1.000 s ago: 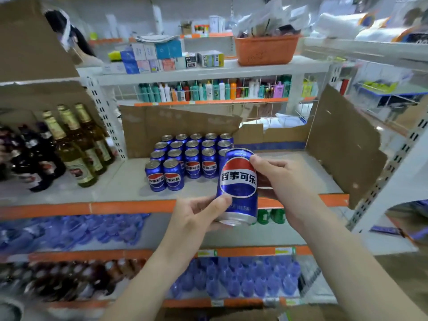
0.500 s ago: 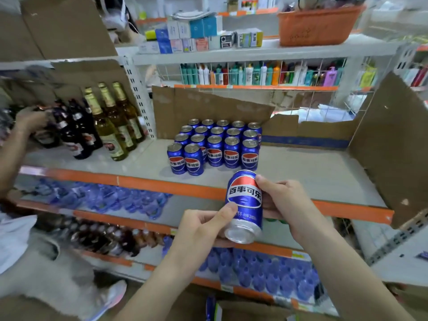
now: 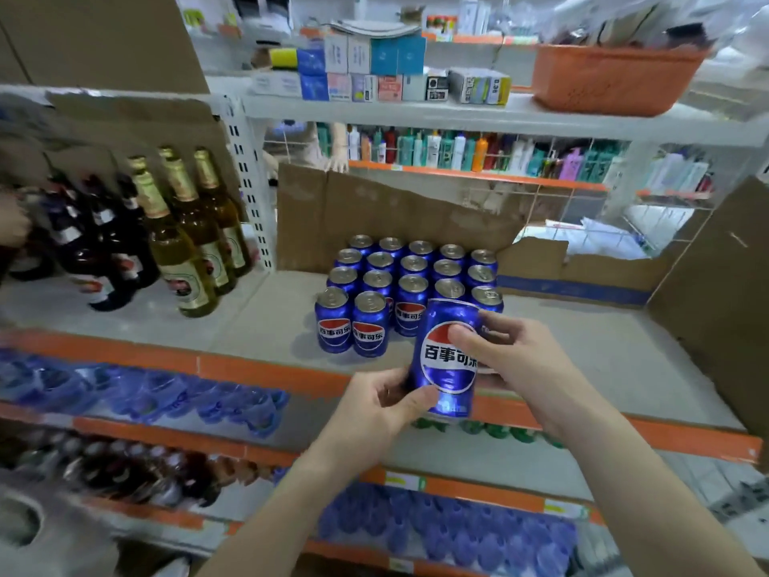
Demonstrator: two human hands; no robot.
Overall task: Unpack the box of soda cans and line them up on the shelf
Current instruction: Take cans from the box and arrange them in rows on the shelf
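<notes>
Since a second ago you have carried the can (image 3: 448, 360) up and forward, from below the orange shelf lip to just in front of the block of cans (image 3: 410, 291), and your view has closed in on the shelf (image 3: 258, 318). From the head camera, the only view, your left hand (image 3: 380, 414) has its fingers curled round the can's lower left side with the thumb laid across the bottom of the label, while your right hand (image 3: 514, 360) clamps the upper right side, thumb pressed on the logo. You hold it nearly upright, leaning slightly, over the shelf's front edge, near the front right corner of the block, where it partly hides the cans behind it. It is probably full, so expect some heft for its size; the thin wall is stiff while sealed but dents if knocked, and the glossy print looks slick. Keep your grip on the cylinder wall at mid-height, not the rim. The label shows a red, white and blue globe with white Chinese characters reading 百事可乐, the same as on the shelved cans. To the left stand gold-foiled bottles (image 3: 187, 239), whose labels are too blurred to read.
</notes>
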